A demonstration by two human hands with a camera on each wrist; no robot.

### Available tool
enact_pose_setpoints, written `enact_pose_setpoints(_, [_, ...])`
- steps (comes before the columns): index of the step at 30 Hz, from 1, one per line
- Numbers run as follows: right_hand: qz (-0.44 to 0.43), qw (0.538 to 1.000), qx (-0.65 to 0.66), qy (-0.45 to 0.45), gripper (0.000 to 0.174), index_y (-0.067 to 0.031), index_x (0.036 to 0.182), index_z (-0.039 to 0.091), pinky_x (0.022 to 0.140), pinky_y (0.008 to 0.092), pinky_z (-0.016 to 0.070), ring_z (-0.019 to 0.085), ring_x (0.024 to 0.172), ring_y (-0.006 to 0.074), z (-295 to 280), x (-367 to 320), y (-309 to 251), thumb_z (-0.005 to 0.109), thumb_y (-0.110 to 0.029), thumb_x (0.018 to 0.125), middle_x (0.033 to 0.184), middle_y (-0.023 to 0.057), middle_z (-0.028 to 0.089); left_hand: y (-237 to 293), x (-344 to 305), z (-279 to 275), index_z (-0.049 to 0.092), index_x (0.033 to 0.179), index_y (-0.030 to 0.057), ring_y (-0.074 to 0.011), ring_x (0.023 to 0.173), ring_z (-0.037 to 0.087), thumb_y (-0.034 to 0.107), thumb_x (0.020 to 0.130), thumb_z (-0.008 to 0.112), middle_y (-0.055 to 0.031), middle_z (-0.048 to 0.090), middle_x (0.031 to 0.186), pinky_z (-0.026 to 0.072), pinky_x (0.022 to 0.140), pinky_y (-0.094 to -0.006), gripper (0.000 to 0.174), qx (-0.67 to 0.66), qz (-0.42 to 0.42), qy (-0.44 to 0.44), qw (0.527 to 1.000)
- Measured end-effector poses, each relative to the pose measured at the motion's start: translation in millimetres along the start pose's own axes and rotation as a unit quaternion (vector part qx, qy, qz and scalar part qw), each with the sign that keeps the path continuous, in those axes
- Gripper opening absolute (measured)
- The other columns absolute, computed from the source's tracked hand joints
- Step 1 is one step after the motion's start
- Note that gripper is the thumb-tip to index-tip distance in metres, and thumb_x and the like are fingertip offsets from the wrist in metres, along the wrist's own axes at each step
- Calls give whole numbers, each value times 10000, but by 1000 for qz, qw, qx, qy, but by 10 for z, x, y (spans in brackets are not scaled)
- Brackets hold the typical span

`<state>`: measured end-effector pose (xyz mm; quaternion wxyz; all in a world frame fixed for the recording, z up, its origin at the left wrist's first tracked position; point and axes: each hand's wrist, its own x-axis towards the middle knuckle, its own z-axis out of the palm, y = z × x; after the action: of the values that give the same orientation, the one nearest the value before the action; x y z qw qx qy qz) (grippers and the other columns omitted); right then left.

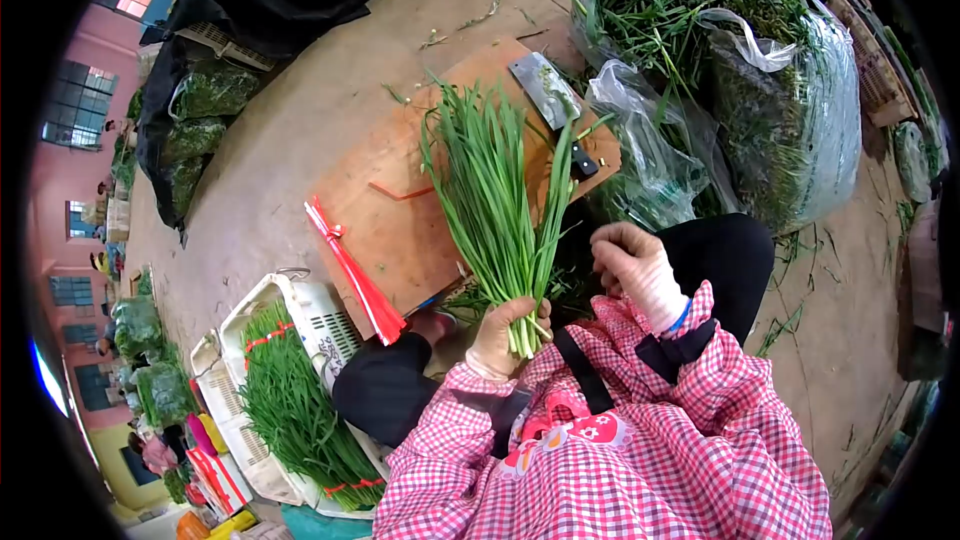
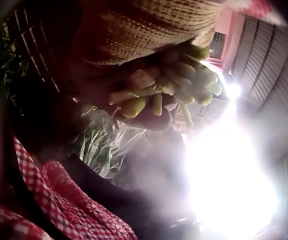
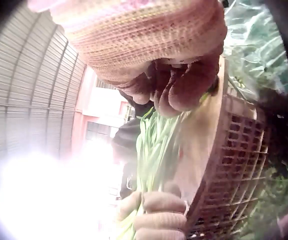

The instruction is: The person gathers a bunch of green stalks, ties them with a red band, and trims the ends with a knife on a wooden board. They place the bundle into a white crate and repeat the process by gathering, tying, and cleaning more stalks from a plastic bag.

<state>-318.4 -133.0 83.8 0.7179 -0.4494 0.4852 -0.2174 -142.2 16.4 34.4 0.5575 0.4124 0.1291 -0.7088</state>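
Note:
My left hand (image 1: 505,335), in a pale knitted glove, grips a bunch of long green chives (image 1: 490,190) near their cut stem ends. Their leaves fan out over a brown board (image 1: 390,240). In the left wrist view the pale stem ends (image 2: 159,95) stick out past the gloved hand. To the right of the bunch, my right hand (image 1: 635,265) is raised over the dark-trousered leg. Its fingers (image 3: 176,97) are loosely curled, with nothing seen between them. A cleaver (image 1: 550,100) with a black handle lies at the board's far right corner.
Red tie strips (image 1: 355,275) lie along the board's left edge, and one bent strip (image 1: 400,190) lies on it. At the lower left a white crate (image 1: 335,330) holds tied chives (image 1: 300,410). Plastic bags of greens (image 1: 790,130) stand right. A slatted crate (image 3: 234,150) supports the board.

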Motion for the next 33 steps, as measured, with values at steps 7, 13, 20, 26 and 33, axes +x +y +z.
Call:
enact_pose_setpoints(7, [41,999,13,-26,314,-58,1015,641,435,236,409,519,483,97,178,287,-90,659,-349,897,666,18,591,-16,-351,102,610,1054,-48,-231,666,669,87,816,670,-148,669,841,585,587,-335,280,71,89,-34,993])
enact_pose_setpoints(13, [14,998,60,-27,241,-57,944,628,438,249,405,523,480,113,277,213,23,643,-296,911,643,13,576,-119,-508,167,574,1125,14,-219,660,631,98,806,681,-134,637,865,539,584,-339,347,111,124,-8,986])
enact_pose_setpoints(20, [-138,989,45,21,142,-27,994,669,503,213,416,537,553,83,172,-356,101,604,-123,912,795,45,640,-113,-377,76,633,965,-57,-234,628,669,138,823,669,-150,676,813,573,553,-324,244,83,158,17,984])
enact_pose_setpoints(26, [-452,852,-169,-205,209,-51,949,672,676,312,543,690,788,218,247,-759,113,687,47,764,998,121,693,26,-332,233,636,937,-26,-213,549,622,174,848,625,-111,651,743,525,497,-312,219,98,199,50,974])
enact_pose_setpoints(33, [-453,794,-265,-308,187,-104,973,654,662,362,544,671,806,291,358,-827,278,725,-119,801,982,64,667,12,-287,265,609,1008,-4,-217,546,623,63,823,645,-103,637,768,543,443,-349,199,133,238,122,954])
